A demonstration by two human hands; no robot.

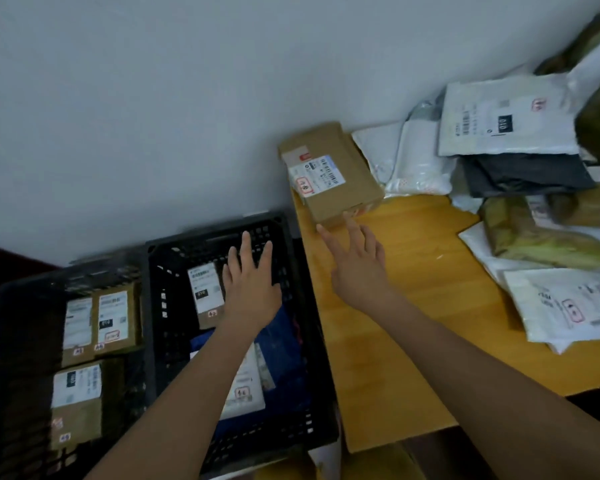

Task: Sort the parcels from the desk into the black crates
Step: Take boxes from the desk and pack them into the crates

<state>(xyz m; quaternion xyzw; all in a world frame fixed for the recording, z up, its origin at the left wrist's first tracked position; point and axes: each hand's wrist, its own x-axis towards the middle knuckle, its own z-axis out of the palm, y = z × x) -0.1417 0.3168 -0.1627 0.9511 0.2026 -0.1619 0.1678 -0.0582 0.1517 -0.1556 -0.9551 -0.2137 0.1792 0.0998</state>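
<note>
**Reaching for the next box**

The right hand (357, 261), grip apart with fingers spread, is reaching toward the cardboard box (329, 173) at 12 o'clock on the desk (413, 289), fingertips just short of it. The left hand (253, 275), also empty and apart, is hovering over the right crate (153, 306). Both it and the left crate (0, 323) at 9 o'clock are already holding labelled parcels; many mailers (506, 116) are waiting at 2 o'clock. Labels are showing "010".

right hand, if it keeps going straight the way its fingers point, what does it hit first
Most likely the cardboard box at the desk's far left corner: the right hand is open, its fingertips just short of the box's near edge.
</note>
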